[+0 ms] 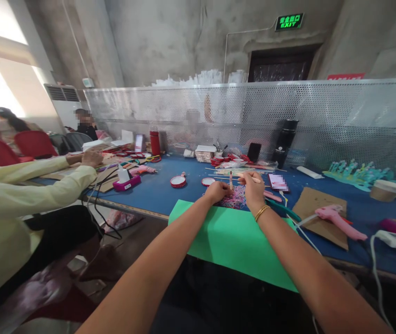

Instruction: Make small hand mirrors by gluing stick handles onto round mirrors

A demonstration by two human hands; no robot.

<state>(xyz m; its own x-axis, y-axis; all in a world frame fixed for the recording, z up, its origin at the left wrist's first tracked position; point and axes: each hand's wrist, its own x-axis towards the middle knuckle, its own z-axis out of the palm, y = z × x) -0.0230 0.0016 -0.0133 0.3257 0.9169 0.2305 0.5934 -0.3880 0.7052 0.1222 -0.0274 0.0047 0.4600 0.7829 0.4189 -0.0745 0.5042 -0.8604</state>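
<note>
My left hand (218, 191) is closed in a pinch at the base of a short upright tan stick with a dark top (230, 178). Just right of it, my right hand (254, 188) has its fingers closed around a thin light-coloured stick (242, 176), partly hidden by the fingers. Between and below both hands lies a tangled heap of thin pink and purple loops (236, 198). A green sheet (232, 236) hangs over the table's front edge beneath my forearms. Behind my left hand sits a round red-rimmed white piece (208, 182).
On the blue table (142, 197), another red-rimmed round piece (178, 181) lies left. Rightward are a phone (278, 182), a pink glue gun (339, 221) on cardboard (302, 208) and a paper cup (386, 190). A black flask (284, 141) stands behind. A co-worker's yellow sleeve (44, 185) reaches in at left.
</note>
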